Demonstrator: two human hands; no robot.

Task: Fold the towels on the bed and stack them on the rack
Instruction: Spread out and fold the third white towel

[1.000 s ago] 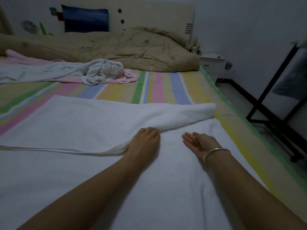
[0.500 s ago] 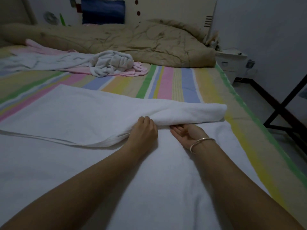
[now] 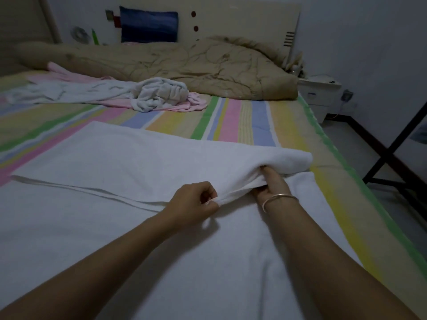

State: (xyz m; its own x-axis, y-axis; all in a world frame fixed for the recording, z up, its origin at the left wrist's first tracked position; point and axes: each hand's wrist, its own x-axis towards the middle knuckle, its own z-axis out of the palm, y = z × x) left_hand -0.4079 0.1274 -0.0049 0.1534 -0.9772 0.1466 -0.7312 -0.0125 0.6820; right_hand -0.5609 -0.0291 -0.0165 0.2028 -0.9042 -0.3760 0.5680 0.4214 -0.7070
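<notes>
The large white towel (image 3: 138, 162) lies spread over the near part of the bed (image 3: 242, 121), one half folded back over the other. The left hand (image 3: 194, 204) pinches the folded edge at the towel's middle, fingers curled on it. The right hand (image 3: 272, 183), a bangle (image 3: 279, 198) on its wrist, is tucked under the fold towards the towel's right end, and I cannot tell whether its fingers grip. Just beyond the towel lie crumpled towels (image 3: 159, 95).
</notes>
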